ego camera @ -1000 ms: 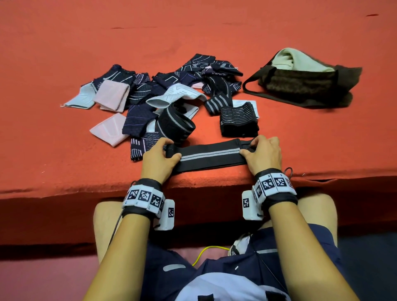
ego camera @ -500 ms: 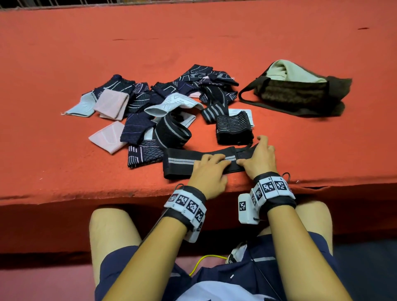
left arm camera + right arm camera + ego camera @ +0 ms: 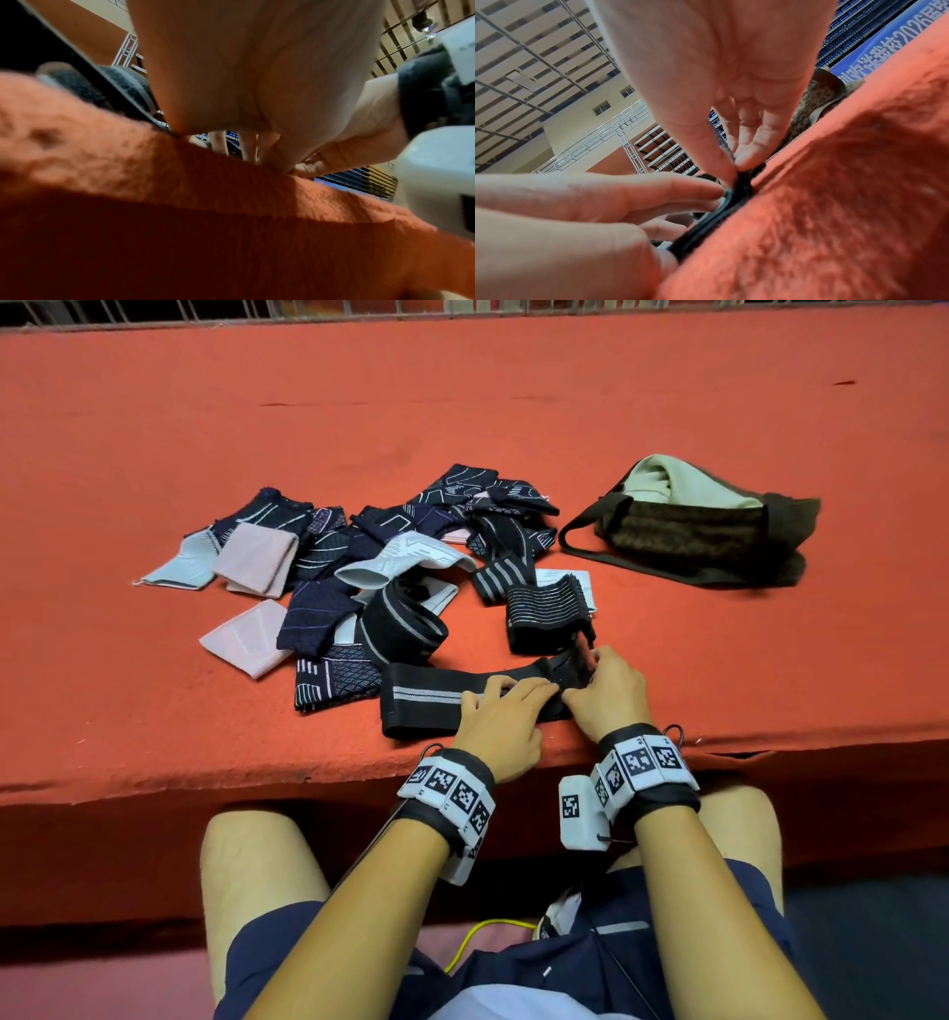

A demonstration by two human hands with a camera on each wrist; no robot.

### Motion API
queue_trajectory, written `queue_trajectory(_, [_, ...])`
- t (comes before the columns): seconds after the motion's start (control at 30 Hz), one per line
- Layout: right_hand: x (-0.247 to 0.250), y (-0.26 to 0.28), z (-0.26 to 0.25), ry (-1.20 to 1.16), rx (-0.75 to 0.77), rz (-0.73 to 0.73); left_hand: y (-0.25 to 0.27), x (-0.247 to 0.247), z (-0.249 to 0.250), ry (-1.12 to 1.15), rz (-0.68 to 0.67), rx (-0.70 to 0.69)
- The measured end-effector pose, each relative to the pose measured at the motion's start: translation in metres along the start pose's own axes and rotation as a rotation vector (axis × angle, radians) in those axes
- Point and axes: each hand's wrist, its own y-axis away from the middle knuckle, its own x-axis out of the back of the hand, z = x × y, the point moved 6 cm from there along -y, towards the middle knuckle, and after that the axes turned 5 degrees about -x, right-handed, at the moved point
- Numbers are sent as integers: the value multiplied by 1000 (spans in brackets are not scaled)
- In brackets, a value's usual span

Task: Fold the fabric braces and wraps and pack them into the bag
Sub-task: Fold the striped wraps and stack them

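Black wrap (image 3: 436,698) with a grey stripe lies flat along the near edge of the red table (image 3: 513,428), its long axis running left to right, straight ahead of the person. Its free end stretches left of both hands; its right end sits under them. The right hand (image 3: 608,693) pinches that right end between thumb and fingertips (image 3: 744,160), lifting a small fold of the dark cloth. The left hand (image 3: 500,724) lies just beside it on the strap's middle, fingers (image 3: 680,188) straight and pressing down, touching the right hand's fingertips. So the fold or roll likely starts at the right end and travels left, and the right hand is the nearer one to lead it.

Counting: one wrap in hand, one folded ribbed black wrap (image 3: 547,616) just beyond the hands, and a loose heap (image 3: 349,567) of dark and pale braces, too overlapped to count exactly. One brown bag (image 3: 688,531) sits far right, well apart.
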Motion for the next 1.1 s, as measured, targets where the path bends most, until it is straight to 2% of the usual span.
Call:
queue_trajectory(0.4, [7, -1, 4, 21, -11, 18, -5, -2, 6, -145, 10, -40])
queue_trajectory(0.7, [6, 4, -7, -9, 32, 1, -4, -4, -3, -57, -15, -72])
queue_trajectory(0.9, [-5, 9, -29, -11, 131, -96, 2, -3, -15, 5, 59, -149])
queue_trajectory(1.1, [-28, 11, -37, -16, 129, -162, 19, 8, -29, 121, 107, -172])
